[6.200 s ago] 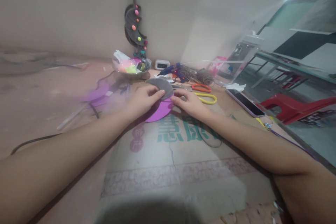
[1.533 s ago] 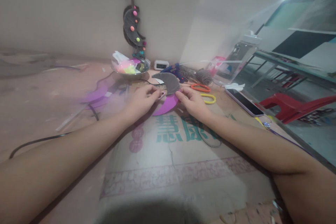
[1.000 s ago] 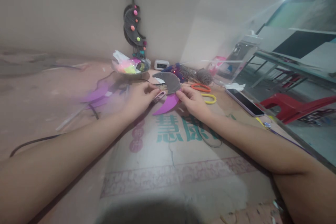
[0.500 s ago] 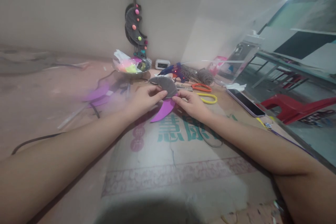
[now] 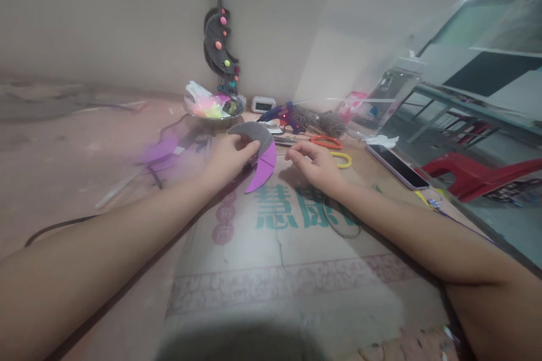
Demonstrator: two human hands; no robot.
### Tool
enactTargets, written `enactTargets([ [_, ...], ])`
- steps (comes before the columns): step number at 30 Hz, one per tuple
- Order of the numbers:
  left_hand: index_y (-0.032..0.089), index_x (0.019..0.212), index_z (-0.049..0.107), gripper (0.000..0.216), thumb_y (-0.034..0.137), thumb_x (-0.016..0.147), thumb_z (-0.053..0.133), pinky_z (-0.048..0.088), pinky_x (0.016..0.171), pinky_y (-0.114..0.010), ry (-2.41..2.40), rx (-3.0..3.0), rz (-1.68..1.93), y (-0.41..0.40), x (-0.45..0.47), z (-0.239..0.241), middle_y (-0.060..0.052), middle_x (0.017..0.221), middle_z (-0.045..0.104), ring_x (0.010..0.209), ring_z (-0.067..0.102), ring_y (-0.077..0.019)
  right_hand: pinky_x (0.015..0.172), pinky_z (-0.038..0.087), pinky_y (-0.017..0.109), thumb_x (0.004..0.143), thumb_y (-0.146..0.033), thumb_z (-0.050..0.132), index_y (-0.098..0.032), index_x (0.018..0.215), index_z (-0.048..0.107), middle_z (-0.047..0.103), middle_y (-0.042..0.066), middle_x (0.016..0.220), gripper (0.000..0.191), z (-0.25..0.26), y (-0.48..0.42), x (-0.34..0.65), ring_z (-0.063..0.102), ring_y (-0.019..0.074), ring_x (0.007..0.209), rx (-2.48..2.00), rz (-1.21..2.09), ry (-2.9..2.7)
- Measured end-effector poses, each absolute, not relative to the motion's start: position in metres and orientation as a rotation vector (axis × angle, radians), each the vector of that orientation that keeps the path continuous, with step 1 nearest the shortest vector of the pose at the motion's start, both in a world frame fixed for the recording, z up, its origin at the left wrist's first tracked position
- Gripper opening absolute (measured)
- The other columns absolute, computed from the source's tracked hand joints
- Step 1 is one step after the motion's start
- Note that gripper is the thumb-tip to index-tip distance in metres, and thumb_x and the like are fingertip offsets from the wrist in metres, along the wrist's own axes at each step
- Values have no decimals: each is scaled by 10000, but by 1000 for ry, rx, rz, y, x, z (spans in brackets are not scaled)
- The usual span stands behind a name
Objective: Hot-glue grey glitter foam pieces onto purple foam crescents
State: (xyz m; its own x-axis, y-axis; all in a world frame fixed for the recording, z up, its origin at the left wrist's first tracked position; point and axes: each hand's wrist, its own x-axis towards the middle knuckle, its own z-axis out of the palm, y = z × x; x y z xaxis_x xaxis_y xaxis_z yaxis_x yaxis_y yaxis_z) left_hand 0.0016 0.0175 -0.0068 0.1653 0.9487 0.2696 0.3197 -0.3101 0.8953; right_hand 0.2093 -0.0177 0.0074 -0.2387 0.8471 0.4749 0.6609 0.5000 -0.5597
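Forearms: left forearm point(image 5: 110, 254) and right forearm point(image 5: 406, 231) enter low from either side, converging forward; both cut off by the frame.
Cardboard sheet point(image 5: 330, 299): under the hands; near area darkened by a shadow, green print partly covered by the right arm.
Left hand point(image 5: 231, 159): thumb on top, gripping the crescent at its inner edge; remaining fingers mostly hidden beneath.
Right hand point(image 5: 317, 166): just beside the crescent, apart from it, fingers bent toward the thumb; whether a strand is pinched cannot be told.
Crescent point(image 5: 266, 164): above the cardboard, between the hands; upper part grey-wrapped, lower part bare purple, tip toward the wearer; part of the inner edge covered by the left hand.
Purple pieces point(image 5: 158, 149): left of the left hand; blurred, outlines unclear.
Scissor handles: orange handle point(image 5: 327, 147) visible; yellow handle point(image 5: 348, 164) partly behind the right hand.
Glue gun point(image 5: 288, 115): beyond the crescent, beside grey yarn point(image 5: 332, 122).
Bowl point(image 5: 215, 118): against the wall, contents indistinct.
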Motion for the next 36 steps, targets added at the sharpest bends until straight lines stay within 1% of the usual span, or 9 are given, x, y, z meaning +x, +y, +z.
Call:
enactTargets([
  [5, 163, 739, 637, 307, 460, 769, 567, 417, 616, -264, 1251, 1734, 1155, 16, 2, -5, -34, 719, 676, 652, 587, -174, 623, 396, 257, 871, -348, 519, -184, 713, 595, 592, -3, 659, 240, 8, -22, 210, 523, 125, 627, -1132, 197, -1976],
  [10, 165, 758, 644, 303, 456, 770, 561, 418, 601, -259, 1280, 1718, 1133, 16, 2, -4, -24, 717, 673, 621, 573, -164, 600, 388, 262, 871, -365, 525, -186, 678, 555, 543, -15, 614, 265, 7, -19, 213, 489, 118, 582, -1103, 220, -1887],
  [15, 169, 714, 623, 282, 443, 762, 577, 406, 605, -257, 1229, 1697, 1161, 18, 1, -5, -22, 688, 660, 642, 579, -168, 692, 409, 282, 882, -404, 500, -188, 636, 546, 573, 3, 643, 330, 10, -14, 217, 537, 147, 668, -1187, 259, -1925],
  [18, 170, 688, 601, 270, 430, 761, 586, 401, 595, -260, 1192, 1671, 1166, 18, 2, -5, -21, 659, 643, 637, 579, -168, 776, 412, 296, 902, -404, 457, -184, 718, 600, 626, 28, 761, 321, 15, -8, 219, 573, 174, 792, -1238, 257, -1982],
  [21, 172, 656, 582, 263, 415, 756, 592, 396, 580, -263, 1179, 1646, 1166, 17, 2, -4, -17, 627, 624, 607, 563, -161, 801, 419, 306, 907, -417, 440, -182, 854, 636, 653, 45, 879, 311, 21, 1, 227, 578, 187, 859, -1337, 234, -1935],
  [25, 167, 660, 594, 269, 420, 754, 592, 396, 587, -262, 1148, 1647, 1163, 18, 2, -4, -18, 645, 621, 621, 560, -159, 801, 452, 317, 864, -387, 507, -167, 975, 618, 662, 64, 967, 270, 27, 18, 249, 597, 185, 863, -1428, 233, -1850],
  [27, 162, 702, 615, 271, 426, 756, 588, 401, 600, -261, 1132, 1637, 1165, 18, 2, -5, -19, 669, 627, 638, 562, -160, 840, 461, 341, 833, -360, 553, -163, 1016, 614, 667, 76, 1015, 275, 30, 28, 263, 608, 197, 904, -1477, 211, -1808],
  [33, 159, 719, 614, 261, 417, 756, 593, 397, 587, -251, 1101, 1601, 1167, 20, 3, -6, -6, 659, 616, 615, 540, -146, 950, 449, 416, 778, -328, 626, -139, 1262, 524, 574, 146, 1293, 529, 32, 62, 287, 585, 268, 1100, -1604, 195, -1851],
  [36, 166, 687, 592, 271, 424, 767, 584, 384, 563, -245, 1113, 1606, 1176, 21, 3, -7, 2, 636, 598, 599, 529, -140, 946, 447, 450, 739, -326, 676, -125, 1262, 529, 567, 179, 1297, 579, 31, 86, 285, 591, 310, 1088, -1727, 172, -1874],
])
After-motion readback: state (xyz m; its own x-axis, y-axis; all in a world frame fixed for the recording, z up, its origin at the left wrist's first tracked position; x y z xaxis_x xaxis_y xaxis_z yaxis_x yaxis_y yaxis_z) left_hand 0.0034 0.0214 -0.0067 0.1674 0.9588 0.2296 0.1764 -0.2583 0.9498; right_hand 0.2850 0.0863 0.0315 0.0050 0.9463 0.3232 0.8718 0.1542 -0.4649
